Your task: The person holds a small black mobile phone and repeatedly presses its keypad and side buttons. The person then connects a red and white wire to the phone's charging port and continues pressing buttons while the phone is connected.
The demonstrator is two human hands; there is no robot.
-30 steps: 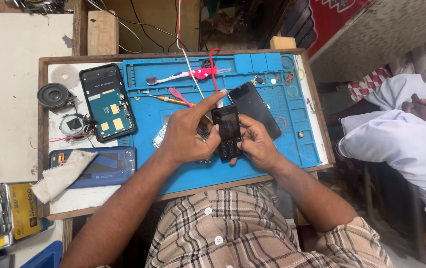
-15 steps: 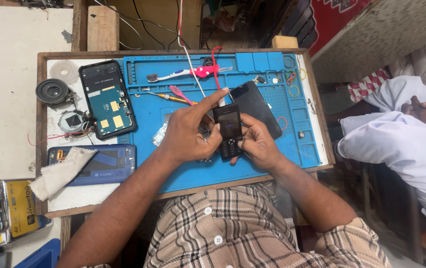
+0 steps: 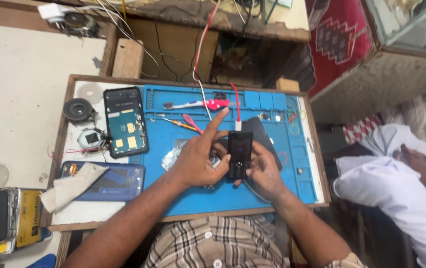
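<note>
Both hands grip black keypad phone [image 3: 239,154]: left hand [image 3: 200,159] at 9 o'clock, right hand [image 3: 262,171] at 3. Opened smartphone [image 3: 125,121] at 10 o'clock, untouched.

Black phone [image 3: 239,155], blue mat [image 3: 243,193], pink-and-white toothbrush [image 3: 198,104], blue-cased phone [image 3: 105,180], brown-and-white checked shirt [image 3: 213,245], red patterned cloth [image 3: 334,37].

I see a phone repair workshop: blue repair mat [image 3: 252,193], opened phone [image 3: 125,122], loose speaker [image 3: 78,109], tangled wires [image 3: 173,44].

left hand [image 3: 198,161]: curled, forefinger raised | right hand [image 3: 262,171]: cupped, gripping
</note>
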